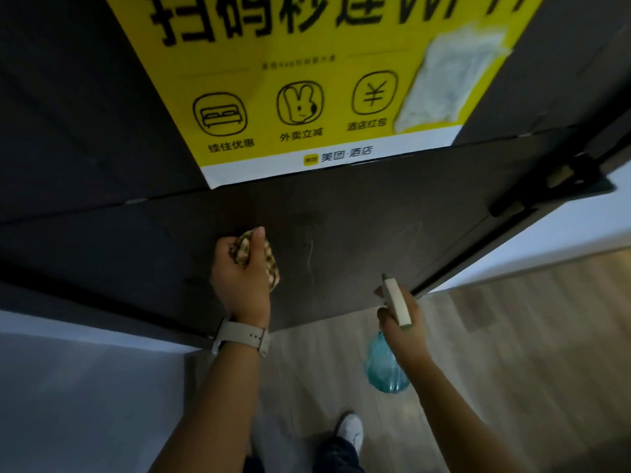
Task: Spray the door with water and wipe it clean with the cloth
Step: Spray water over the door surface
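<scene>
Clutching cloth [269, 264] against door [358, 213], left hand [240, 271]; spray bottle [387, 356] in right hand [404, 322].

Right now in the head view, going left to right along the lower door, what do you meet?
Watch strap → left hand → cloth → drip streak → right hand holding the spray bottle → door edge.

Head view: you look forward and down from close range at the door [375, 213]; floor [512, 353] lies below it.
</scene>
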The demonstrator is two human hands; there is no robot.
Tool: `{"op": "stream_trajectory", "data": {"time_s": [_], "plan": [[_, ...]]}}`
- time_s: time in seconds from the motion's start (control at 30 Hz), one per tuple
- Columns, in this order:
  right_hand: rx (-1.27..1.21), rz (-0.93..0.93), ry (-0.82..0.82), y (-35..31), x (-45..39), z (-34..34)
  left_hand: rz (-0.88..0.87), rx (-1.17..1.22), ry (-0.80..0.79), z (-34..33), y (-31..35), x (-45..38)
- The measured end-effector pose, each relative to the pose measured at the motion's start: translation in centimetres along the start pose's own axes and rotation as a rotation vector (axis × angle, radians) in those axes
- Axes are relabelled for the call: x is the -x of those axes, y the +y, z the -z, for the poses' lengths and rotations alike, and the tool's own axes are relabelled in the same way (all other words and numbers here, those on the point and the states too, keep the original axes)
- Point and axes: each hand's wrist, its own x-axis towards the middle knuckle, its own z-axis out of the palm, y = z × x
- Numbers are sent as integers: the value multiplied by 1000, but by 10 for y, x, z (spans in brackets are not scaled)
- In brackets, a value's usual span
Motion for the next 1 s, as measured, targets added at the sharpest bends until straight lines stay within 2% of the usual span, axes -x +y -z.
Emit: {"op": "stream_trajectory", "data": {"time_s": [0.23, 0.53, 1.0], "plan": [[-7, 161, 146, -58, -25, 43, 65, 21, 2, -4, 0, 1], [-83, 38, 212, -53, -49, 44, 92, 46, -9, -4, 4, 3], [29, -306, -15, 45, -64, 18, 120, 60, 11, -21, -10, 9]]}}
